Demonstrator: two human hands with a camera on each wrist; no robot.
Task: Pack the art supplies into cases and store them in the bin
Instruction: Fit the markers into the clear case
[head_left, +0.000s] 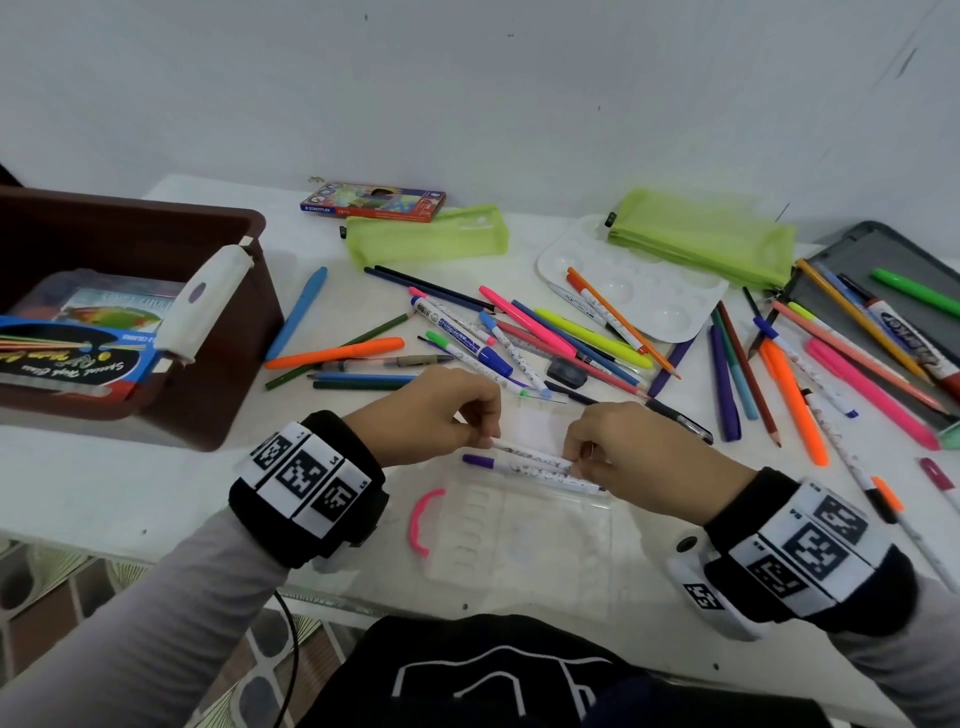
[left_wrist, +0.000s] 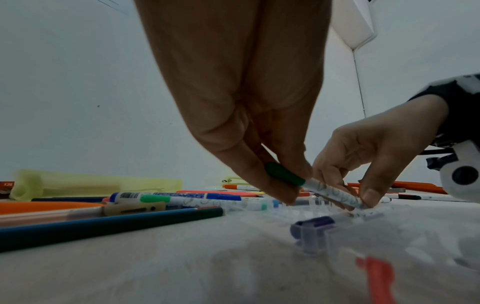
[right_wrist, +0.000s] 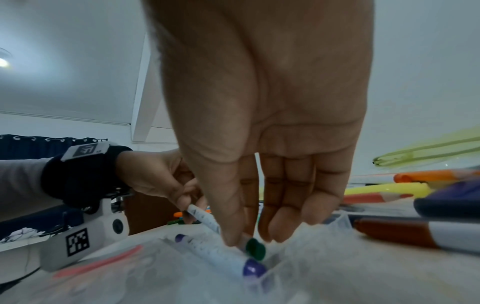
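From the head camera, left hand (head_left: 436, 410) and right hand (head_left: 628, 457) each pinch an end of a white marker (head_left: 530, 451) over a clear case (head_left: 519, 535), beside a purple-capped marker (head_left: 514, 466). A brown bin (head_left: 244, 332) sits left. From the left wrist, fingertips (left_wrist: 283, 195) pinch its green cap (left_wrist: 284, 174). From the right wrist, its thumb (right_wrist: 231, 230) presses the same marker.

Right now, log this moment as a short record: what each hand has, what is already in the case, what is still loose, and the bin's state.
left hand: pinches one end of the white marker
right hand: pinches its other end
grip: both hands, over the clear case
already in case: purple-capped marker
still loose: many pens and pencils on the table
brown bin: holds packed boxes
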